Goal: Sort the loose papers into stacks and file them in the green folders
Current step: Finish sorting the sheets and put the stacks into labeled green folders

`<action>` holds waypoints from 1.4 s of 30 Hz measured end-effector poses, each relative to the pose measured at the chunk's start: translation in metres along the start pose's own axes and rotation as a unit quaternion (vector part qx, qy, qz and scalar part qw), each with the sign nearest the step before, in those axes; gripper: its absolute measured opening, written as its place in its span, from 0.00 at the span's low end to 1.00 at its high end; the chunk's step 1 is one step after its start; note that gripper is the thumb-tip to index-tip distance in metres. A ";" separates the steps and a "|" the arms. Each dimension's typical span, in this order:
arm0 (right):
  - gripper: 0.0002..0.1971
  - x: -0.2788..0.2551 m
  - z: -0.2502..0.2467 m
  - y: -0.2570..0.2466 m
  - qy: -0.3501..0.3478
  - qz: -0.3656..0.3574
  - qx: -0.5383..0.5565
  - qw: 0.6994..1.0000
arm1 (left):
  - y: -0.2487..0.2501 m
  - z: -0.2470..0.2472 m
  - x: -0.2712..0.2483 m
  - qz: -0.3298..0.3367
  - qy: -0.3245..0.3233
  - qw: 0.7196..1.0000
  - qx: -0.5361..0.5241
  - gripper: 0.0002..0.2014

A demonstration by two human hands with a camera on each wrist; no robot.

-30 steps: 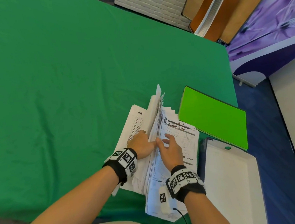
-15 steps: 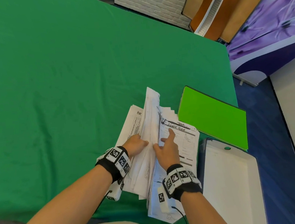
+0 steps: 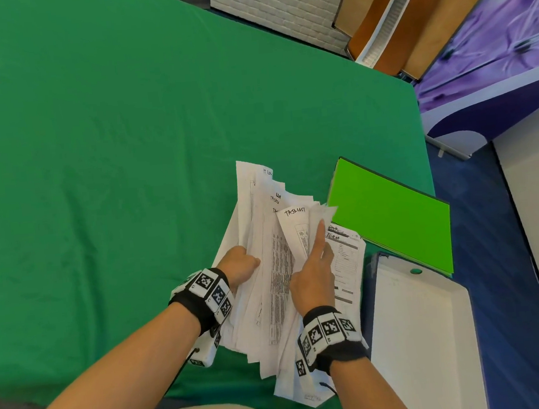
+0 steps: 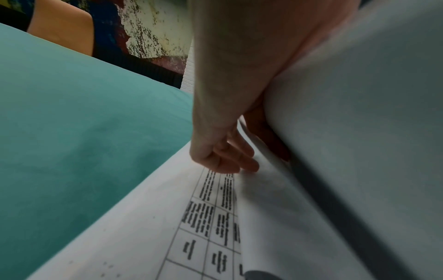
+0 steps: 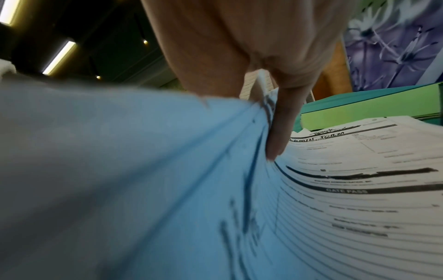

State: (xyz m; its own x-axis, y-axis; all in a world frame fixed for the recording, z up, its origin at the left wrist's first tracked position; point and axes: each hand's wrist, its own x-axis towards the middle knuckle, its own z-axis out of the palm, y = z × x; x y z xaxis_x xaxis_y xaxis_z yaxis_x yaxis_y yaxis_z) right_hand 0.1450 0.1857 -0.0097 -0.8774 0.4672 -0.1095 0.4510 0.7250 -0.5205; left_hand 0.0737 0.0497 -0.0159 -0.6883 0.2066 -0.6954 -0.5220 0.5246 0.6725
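A loose bundle of printed papers (image 3: 273, 268) lies fanned on the green table near me, with handwritten headings at the sheets' tops. My left hand (image 3: 245, 264) grips the bundle's left side, its fingers (image 4: 230, 159) curled under the lifted sheets (image 4: 359, 132) above a table-printed page (image 4: 203, 217). My right hand (image 3: 319, 236) pinches the lifted sheets (image 5: 143, 151) between thumb and fingers (image 5: 278, 136), index finger pointing up along them. Underneath lies an admin form (image 5: 359, 170). A closed bright green folder (image 3: 391, 217) lies just right of the papers.
A white tray (image 3: 427, 337) stands off the table's right edge, beside the folder's near corner. The green cloth (image 3: 128, 151) stretches far to the left and back. White brick wall, orange boards and a purple banner stand beyond the table.
The upright bundle has fallen open to the left, its headed faces now showing. My left hand shifted left with it and my right index finger slid up along the sheets.
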 end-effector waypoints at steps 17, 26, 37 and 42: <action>0.29 -0.010 0.000 0.008 -0.042 0.010 -0.088 0.995 | 0.005 0.004 -0.010 0.013 -0.030 0.998 -0.045 0.32; 0.26 -0.005 -0.007 0.008 -0.023 -0.010 -0.066 0.997 | 0.001 0.002 -0.008 0.018 -0.022 0.996 -0.080 0.28; 0.38 0.003 0.004 0.004 -0.057 0.052 -0.003 0.997 | 0.002 0.007 -0.002 -0.003 -0.098 0.986 -0.132 0.36; 0.16 0.007 0.000 0.013 -0.027 0.066 -0.019 0.997 | 0.005 0.005 -0.004 -0.009 -0.085 0.983 -0.162 0.23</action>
State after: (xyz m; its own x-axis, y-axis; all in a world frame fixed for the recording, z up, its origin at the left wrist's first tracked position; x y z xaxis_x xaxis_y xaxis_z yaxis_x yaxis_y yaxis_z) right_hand 0.1448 0.1984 -0.0175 -0.8174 0.5320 -0.2210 0.5677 0.6785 -0.4662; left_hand 0.0766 0.0560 -0.0110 -0.5980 0.3488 -0.7217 -0.6853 0.2444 0.6860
